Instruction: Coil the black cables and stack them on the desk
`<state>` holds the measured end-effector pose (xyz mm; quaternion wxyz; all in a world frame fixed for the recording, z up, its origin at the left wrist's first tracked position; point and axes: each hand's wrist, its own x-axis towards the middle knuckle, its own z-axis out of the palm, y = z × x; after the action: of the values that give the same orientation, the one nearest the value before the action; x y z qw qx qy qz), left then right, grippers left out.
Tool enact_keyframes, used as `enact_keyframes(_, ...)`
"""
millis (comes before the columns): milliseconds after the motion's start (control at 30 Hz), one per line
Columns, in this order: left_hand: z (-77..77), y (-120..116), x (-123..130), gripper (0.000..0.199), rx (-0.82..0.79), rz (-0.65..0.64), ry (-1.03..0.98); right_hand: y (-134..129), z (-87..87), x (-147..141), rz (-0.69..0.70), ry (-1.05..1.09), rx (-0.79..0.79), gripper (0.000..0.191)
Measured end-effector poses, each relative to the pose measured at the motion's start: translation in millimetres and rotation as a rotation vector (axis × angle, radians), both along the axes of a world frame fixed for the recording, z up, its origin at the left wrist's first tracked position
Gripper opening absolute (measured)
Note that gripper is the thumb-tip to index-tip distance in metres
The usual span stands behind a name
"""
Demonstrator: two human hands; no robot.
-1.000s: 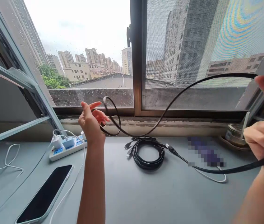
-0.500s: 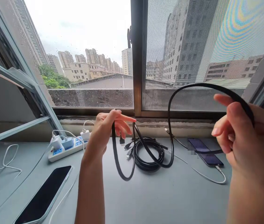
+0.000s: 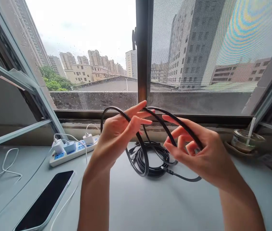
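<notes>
A thick black cable [image 3: 144, 154] hangs in loose loops between my hands, above the desk. My left hand [image 3: 122, 128] has the cable running between its thumb and fingers, with the fingertips stretched to the right. Curled around other parts of the same cable is my right hand [image 3: 190, 144], its index finger pointing left. One connector end [image 3: 168, 170] dangles below my right hand. Behind the loops, a coiled bundle of black cables [image 3: 153, 173] with several plugs lies on the desk, partly hidden by the held cable.
On the left are a white power strip [image 3: 66, 158] with chargers and a dark-screened phone [image 3: 45, 202] beside white cords. A lidded cup with a straw [image 3: 245, 141] stands at the far right. The window frame [image 3: 143, 64] rises behind the desk [image 3: 150, 208].
My right hand has moved left, close to my left hand, bringing its cable along. A new loop now arches over my left hand. The cup on the right has come into sight.
</notes>
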<state>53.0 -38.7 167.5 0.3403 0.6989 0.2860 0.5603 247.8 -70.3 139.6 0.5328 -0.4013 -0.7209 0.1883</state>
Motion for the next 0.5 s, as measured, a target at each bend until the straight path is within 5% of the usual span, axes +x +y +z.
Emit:
enact_keyframes(100,-0.6,5.9,0.0,0.04,0.049,-0.019,-0.047,-1.5,0.2,-1.8,-0.096,0.072,0.091,0.031)
enact_keyframes(233,1.8,10.3,3.0,0.046,-0.013,0.008,-0.104,2.6,0.4,-0.8,-0.205,0.252,0.19,0.025)
enact_keyframes(367,2.8,9.9,11.3,0.045,-0.111,0.028,-0.197,5.0,0.4,2.2,-0.025,0.409,0.07,0.034)
enact_keyframes(500,-0.9,9.9,21.5,0.038,-0.122,0.045,-0.249,-2.1,0.6,-1.3,0.127,0.329,-0.063,0.048)
